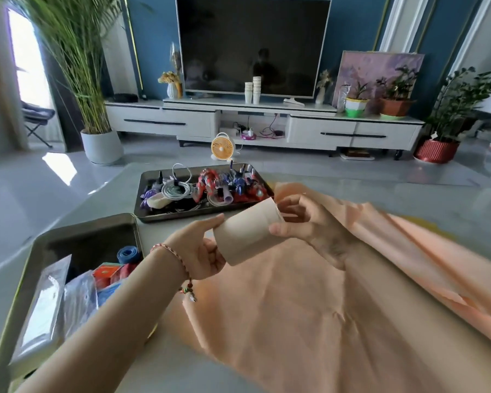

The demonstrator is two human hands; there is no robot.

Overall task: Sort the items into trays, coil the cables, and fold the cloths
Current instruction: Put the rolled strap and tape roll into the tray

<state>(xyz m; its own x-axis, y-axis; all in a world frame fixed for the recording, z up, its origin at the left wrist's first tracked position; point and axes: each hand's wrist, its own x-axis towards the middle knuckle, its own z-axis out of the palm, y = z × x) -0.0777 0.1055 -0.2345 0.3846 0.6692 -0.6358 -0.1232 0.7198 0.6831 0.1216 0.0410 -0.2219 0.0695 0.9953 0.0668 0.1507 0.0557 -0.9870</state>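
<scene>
We see both hands closed on a beige roll (248,232): left hand (200,251) grips its near end, right hand (312,225) far end, above peach cloth (323,307) on tabletop (159,242).

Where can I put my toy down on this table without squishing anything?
Bare tabletop shows left of the far tray and beyond the near tray. A narrow strip also runs between the two trays. The far tray is packed with cables and toys, the near tray holds packets, and the orange cloth covers most of the right side, where both hands hold a beige roll.
</scene>
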